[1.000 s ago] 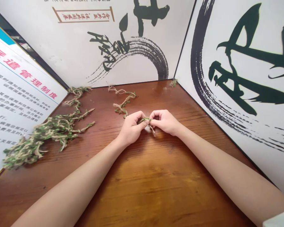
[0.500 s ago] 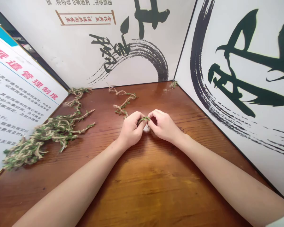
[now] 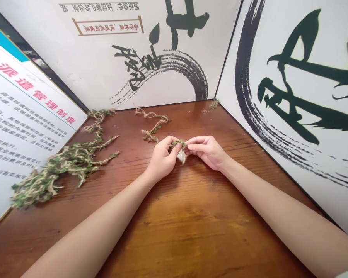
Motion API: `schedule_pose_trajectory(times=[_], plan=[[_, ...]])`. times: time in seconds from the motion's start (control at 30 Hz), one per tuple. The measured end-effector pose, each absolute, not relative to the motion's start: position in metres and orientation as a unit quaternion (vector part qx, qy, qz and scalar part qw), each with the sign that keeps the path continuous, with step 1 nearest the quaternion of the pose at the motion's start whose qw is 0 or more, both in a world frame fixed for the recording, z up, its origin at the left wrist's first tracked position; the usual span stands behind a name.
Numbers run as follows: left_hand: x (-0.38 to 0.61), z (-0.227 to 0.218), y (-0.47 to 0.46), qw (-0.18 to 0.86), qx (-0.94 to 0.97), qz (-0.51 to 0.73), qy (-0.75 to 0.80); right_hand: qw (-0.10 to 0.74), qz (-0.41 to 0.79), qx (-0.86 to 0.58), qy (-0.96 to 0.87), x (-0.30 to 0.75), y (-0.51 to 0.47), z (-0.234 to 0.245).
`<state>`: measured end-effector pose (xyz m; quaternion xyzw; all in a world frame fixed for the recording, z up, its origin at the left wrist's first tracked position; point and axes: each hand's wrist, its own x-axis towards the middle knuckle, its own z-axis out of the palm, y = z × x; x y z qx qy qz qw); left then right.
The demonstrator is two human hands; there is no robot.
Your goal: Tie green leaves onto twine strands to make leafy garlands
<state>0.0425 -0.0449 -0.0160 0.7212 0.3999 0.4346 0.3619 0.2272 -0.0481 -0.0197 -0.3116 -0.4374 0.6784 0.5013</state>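
My left hand (image 3: pixel 162 159) is closed around a short sprig of green leaves twisted with jute twine (image 3: pixel 178 144), pinching it between thumb and fingers. My right hand (image 3: pixel 205 152) lies just to the right, with its straightened fingertips at the sprig's end. Whether those fingertips grip it is hidden. A small white tuft (image 3: pixel 181 156) hangs below the sprig between my hands. A length of the same leafy twine (image 3: pixel 153 125) lies just beyond my left hand. A larger tangled mass of it (image 3: pixel 66 164) lies further left.
The wooden table (image 3: pixel 197 227) is bounded by a printed notice board (image 3: pixel 26 112) on the left and calligraphy panels at the back (image 3: pixel 162 65) and right (image 3: pixel 292 96). A small leafy scrap (image 3: pixel 214 103) lies in the far corner.
My right hand has drawn slightly rightward, and its curled fingers have straightened. My left hand still holds the sprig. The view has shifted slightly.
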Motion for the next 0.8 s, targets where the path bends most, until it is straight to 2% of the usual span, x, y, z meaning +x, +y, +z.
schedule_pose_trajectory(times=[0.23, 0.37, 0.63, 0.8], plan=[[0.039, -0.017, -0.04, 0.448, 0.682, 0.439, 0.376, 0.519, 0.65, -0.322, -0.452, 0.222, -0.049, -0.023], [0.04, -0.017, -0.039, 0.478, 0.67, 0.426, 0.375, 0.542, 0.559, -0.341, -0.526, 0.223, -0.047, -0.022], [0.041, -0.012, -0.037, 0.595, 0.591, 0.41, 0.358, 0.535, 0.336, -0.34, -0.697, 0.224, -0.054, -0.014], [0.038, -0.013, -0.035, 0.622, 0.577, 0.388, 0.36, 0.521, 0.218, -0.324, -0.759, 0.224, -0.056, -0.013]])
